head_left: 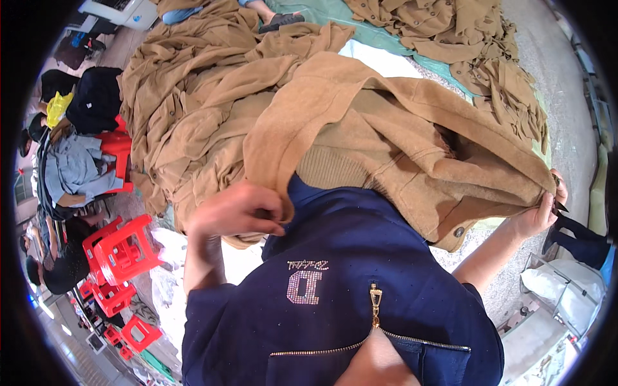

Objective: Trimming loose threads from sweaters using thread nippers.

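A brown jacket (412,148) of thick cloth is spread across my lap, with a ribbed knit band (328,168) and a dark button (459,232) showing. My left hand (238,209) is closed on the left end of its long edge strip. At the far right, my right hand (541,209) pinches the other end of that edge, stretching the strip in an arch between both hands. Dark pointed blades, like thread snips (559,206), stick out from my right hand; their handles are mostly hidden by the fingers.
A large heap of similar brown garments (187,122) lies ahead and left, with another pile (463,38) at the far right on green sheeting (380,37). Red plastic stools (125,251) stand at left. Another person's shoe (281,21) shows behind the heap.
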Motion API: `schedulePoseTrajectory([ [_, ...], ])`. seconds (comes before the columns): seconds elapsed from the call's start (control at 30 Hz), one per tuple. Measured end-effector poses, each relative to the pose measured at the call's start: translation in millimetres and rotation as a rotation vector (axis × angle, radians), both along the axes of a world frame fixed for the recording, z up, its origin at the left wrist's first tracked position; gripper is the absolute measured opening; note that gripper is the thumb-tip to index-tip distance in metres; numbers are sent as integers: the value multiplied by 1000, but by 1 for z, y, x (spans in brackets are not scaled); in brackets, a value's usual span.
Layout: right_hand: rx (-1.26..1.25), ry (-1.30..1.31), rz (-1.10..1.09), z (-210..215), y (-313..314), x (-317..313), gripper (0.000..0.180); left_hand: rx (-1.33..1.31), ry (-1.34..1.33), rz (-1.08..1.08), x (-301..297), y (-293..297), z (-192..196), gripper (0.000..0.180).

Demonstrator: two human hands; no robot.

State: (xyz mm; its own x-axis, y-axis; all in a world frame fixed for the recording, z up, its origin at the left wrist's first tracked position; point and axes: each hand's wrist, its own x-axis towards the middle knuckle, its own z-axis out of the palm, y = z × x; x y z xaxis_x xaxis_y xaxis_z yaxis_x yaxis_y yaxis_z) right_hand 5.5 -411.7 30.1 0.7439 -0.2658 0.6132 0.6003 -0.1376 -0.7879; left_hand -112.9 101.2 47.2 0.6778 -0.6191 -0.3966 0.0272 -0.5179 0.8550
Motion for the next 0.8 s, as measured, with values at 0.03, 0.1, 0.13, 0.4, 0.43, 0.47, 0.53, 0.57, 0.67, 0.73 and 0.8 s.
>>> schedulePoseTrajectory([
  [0.03, 41, 17, -21, -2, -3, 2, 26, 101, 3, -34, -5, -12, -10, 18],
  [0.1, 132, 39, -10, -9, -14, 10, 28, 324, 2, -124, -18, -24, -40, 22],
  [0.13, 165, 45, -25, -13, -17, 10, 28, 384, 33, -167, -15, -26, -46, 24],
  [0.4, 129, 66, -73, -23, -51, 18, 28, 55, -74, 512, 0, -25, -86, 41],
  [0.43, 133, 75, -67, -22, -61, 19, 28, 61, -63, 527, -8, -25, -91, 41],
  [0.47, 130, 79, -69, -18, -65, 17, 27, 44, -52, 599, -13, -25, -100, 42],
  [0.53, 124, 78, -101, -13, -69, 12, 25, 55, -9, 720, -22, -23, -111, 42],
  [0.57, 102, 77, -132, -10, -70, 8, 25, 21, 55, 754, -29, -19, -120, 42],
  [0.67, 99, 79, -257, -13, -62, -3, 27, 3, 269, 842, -56, 0, -154, 44],
  [0.73, 73, 123, -272, -11, -36, -6, 30, 0, 171, 756, -72, 14, -152, 28],
  [0.8, 67, 103, -272, -14, -31, -6, 31, 98, 237, 730, -72, 23, -129, 18],
])
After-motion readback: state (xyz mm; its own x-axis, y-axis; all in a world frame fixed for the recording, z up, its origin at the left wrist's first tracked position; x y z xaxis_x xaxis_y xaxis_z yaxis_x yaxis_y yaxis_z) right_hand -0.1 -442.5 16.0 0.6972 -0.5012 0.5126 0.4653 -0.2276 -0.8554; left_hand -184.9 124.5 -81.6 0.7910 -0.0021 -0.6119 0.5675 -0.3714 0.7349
